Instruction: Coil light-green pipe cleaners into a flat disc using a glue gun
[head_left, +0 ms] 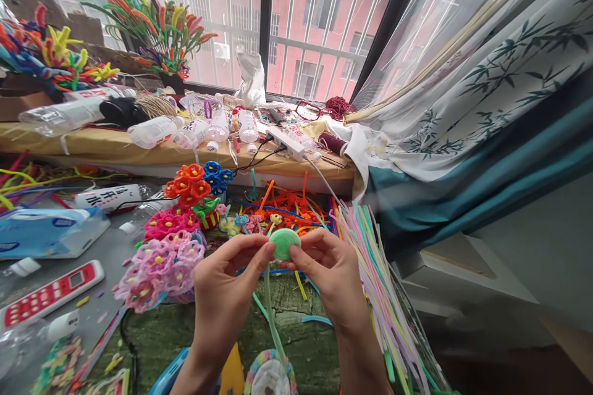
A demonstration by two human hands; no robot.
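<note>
While both hands pinch it, a coiled green pipe cleaner disc [284,244] sits at the centre of the view.

The left hand [227,296] grips the disc's edge at 9 o'clock with thumb and fingers, and the right hand [327,278] grips it at 3 o'clock. A loose green tail [271,315] hangs toward 6 o'clock. The piece looks very light, fuzzy and not slippery, with a bendable wire core, so the coil would probably unwind if released; holding the flat faces seems safest. Pink pipe cleaner flowers [162,259] lie at 9 o'clock, a bundle of pastel stems [380,271] at 3 o'clock.
</note>
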